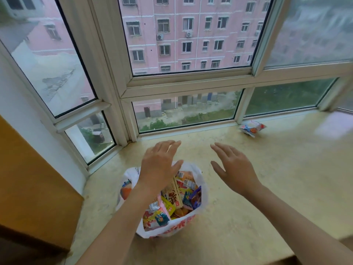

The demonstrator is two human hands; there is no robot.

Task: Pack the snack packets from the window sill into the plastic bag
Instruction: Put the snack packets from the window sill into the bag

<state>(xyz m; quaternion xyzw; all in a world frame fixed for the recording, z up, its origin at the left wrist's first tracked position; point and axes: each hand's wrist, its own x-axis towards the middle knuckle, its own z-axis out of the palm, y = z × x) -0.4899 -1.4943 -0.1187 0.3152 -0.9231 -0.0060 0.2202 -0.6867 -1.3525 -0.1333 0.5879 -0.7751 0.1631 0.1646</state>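
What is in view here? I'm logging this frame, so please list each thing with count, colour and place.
bag: one, white plastic with red print, open on the sill at centre, near the front edge.
packets in bag: several, exact count unclear; yellow, red, pink, blue, piled inside.
loose packet: one, white with red and blue, on the sill at far right, close to the window frame.
sill: one, beige stone, running under the window.
window: white frames, several panes, behind the sill.
building: pink, outside.
panel: one, brown, at left.
left hand: open, above the bag, holding nothing.
right hand: open, above the sill right of the bag, holding nothing.
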